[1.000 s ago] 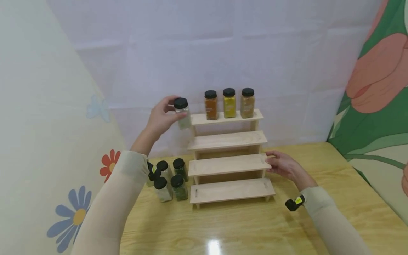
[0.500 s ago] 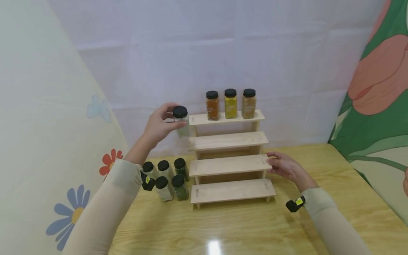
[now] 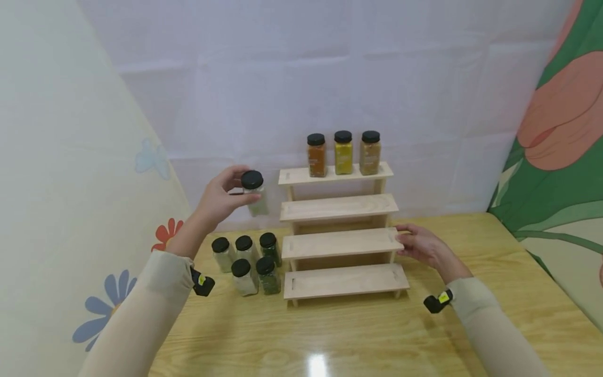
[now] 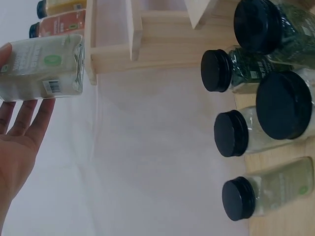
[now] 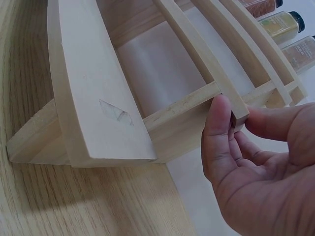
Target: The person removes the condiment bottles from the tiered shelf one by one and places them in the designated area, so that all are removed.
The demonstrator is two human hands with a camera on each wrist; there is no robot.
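My left hand (image 3: 215,199) grips a clear spice jar (image 3: 257,203) with a black lid and pale contents, held upright in the air left of the wooden tiered rack (image 3: 339,283). In the left wrist view, the jar (image 4: 44,69) shows a green mark and a barcode, with fingers behind it. On the other side, my right hand (image 3: 422,247) pinches the right end of the rack's second shelf from the bottom; thumb and fingers close round that shelf end (image 5: 239,115) in the right wrist view. Three jars, orange-red (image 3: 317,157), yellow (image 3: 344,154) and tan (image 3: 369,154), stand on the top shelf.
Left of the rack, several black-lidded jars stand grouped on the wooden table (image 3: 264,335), some pale (image 3: 245,280), some green (image 3: 269,277). A white cloth (image 3: 245,104) hangs behind, and printed panels flank both sides.
My left hand has carried the pale jar down and to the left, away from the top shelf's left end. The right hand stays at the shelf end.
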